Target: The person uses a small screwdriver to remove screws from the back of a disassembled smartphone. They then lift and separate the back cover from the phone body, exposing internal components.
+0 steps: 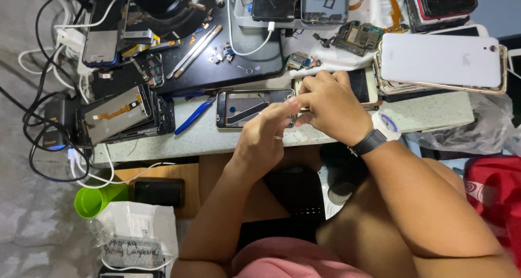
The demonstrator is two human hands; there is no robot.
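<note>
An opened phone frame (244, 107) lies flat near the front edge of a pale low table (429, 115), its metal inside and a dark curved cable showing. My left hand (266, 134) rests on the frame's right end, fingers stretched over it. My right hand (328, 104), with a white watch (382, 129) on the wrist, is curled at the same end, fingertips pinched together on something too small to tell. A phone with a dark screen (361, 82) lies partly under my right hand.
A blue tool (194, 116) lies left of the frame. Stacked screens (122, 115), a black mat with tweezers (195, 50), a circuit board (357, 36) and white phone backs (439, 58) crowd the table. Cables hang at left. A green cup (95, 199) stands below.
</note>
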